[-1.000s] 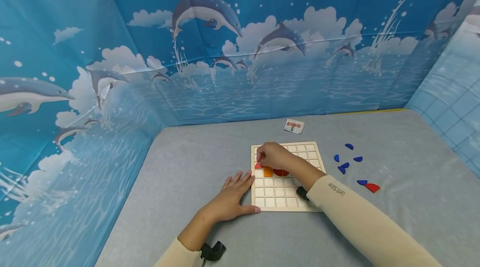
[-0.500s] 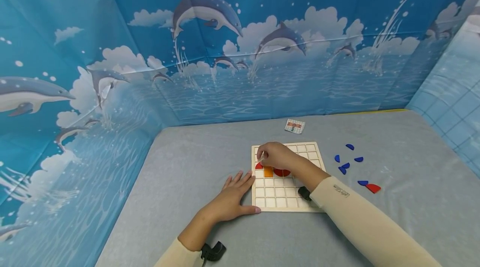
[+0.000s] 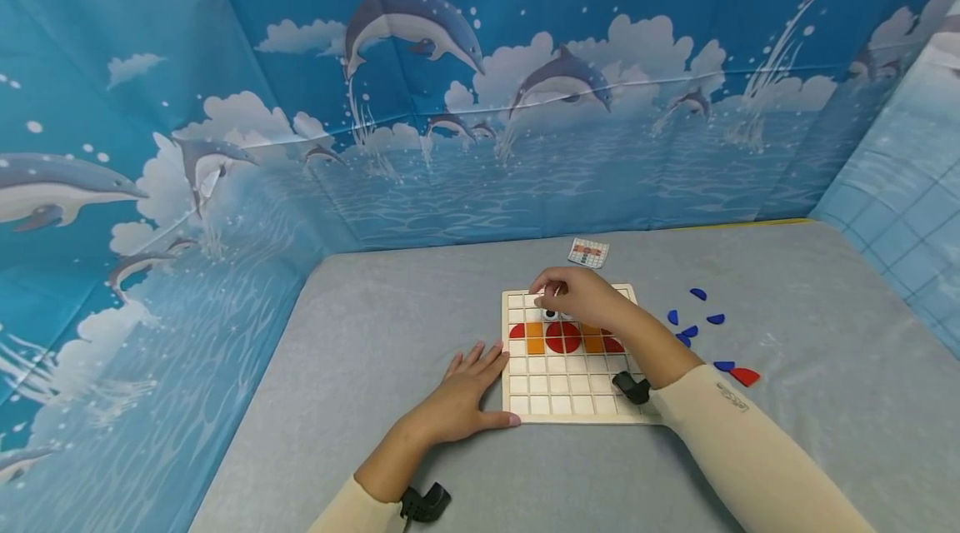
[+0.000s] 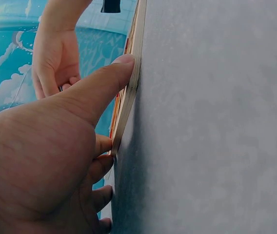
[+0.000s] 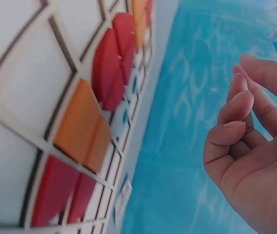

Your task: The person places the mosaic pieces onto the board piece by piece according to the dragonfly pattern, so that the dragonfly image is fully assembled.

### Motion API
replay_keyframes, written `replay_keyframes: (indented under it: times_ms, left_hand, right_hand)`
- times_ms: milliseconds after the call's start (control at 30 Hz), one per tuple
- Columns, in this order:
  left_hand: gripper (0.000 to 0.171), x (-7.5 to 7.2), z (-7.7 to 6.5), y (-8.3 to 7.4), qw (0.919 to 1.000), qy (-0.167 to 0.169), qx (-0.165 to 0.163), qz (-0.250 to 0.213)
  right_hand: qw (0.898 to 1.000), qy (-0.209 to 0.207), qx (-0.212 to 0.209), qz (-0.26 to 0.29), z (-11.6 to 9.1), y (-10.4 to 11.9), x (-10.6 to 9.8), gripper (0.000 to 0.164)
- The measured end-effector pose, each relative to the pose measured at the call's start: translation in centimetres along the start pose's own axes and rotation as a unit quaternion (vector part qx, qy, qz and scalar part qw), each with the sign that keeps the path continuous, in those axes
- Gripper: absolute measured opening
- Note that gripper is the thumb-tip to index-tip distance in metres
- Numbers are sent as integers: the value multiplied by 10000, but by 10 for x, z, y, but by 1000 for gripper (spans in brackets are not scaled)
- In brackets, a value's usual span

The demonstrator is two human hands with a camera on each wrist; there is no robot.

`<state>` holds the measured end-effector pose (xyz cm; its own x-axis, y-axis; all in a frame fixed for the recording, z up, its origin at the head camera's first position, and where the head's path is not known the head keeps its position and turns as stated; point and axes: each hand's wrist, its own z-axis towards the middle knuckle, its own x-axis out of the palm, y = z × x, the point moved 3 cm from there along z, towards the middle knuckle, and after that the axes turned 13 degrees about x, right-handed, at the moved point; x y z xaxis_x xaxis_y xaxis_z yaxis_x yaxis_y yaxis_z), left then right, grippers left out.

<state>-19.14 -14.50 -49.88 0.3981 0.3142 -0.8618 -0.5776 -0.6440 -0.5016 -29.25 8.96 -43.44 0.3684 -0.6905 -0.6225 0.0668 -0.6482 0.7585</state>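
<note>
My left hand (image 3: 468, 400) rests with spread fingers against the left edge of a pale wooden grid board (image 3: 540, 404); its thumb touches the front corner. Above the board's far rows hovers my right hand (image 3: 581, 296), fingers loosely bent and no piece visible in them in the right wrist view. Below it, a row holds a red round shape (image 3: 563, 338) flanked by orange pieces (image 3: 535, 338), with a red rounded piece (image 3: 517, 331) at the left end and red pieces (image 3: 613, 345) at the right. A white eye-like piece (image 3: 551, 315) shows under my right fingers; another is partly hidden.
Several blue half-round pieces (image 3: 716, 319) lie loose on the grey table (image 3: 375, 333), right of the board. A red fan-shaped piece (image 3: 745, 376) lies there too. Behind the board is a small pattern card (image 3: 588, 252). A dolphin-printed curtain (image 3: 480, 175) borders the table.
My right hand has moved right and slightly away from the left end of the row, uncovering the red and orange pieces and an eye-like piece. My left hand stays put.
</note>
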Motion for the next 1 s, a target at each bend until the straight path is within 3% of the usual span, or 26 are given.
replay_keyframes:
  times_ms: [467, 767, 1000]
  left_hand:
    - [97, -1, -1, -1, 10000, -43, 30, -33]
    - [97, -1, -2, -1, 10000, -55, 28, -10]
    - [96, 0, -1, 0, 10000, -46, 33, -32]
  right_hand:
    - [9982, -523, -137, 259, -40, -14, -55, 23]
    - [9982, -594, 9, 34, -66, -25, -72, 22]
    - [9970, -699, 267, -220, -85, -50, -84, 24]
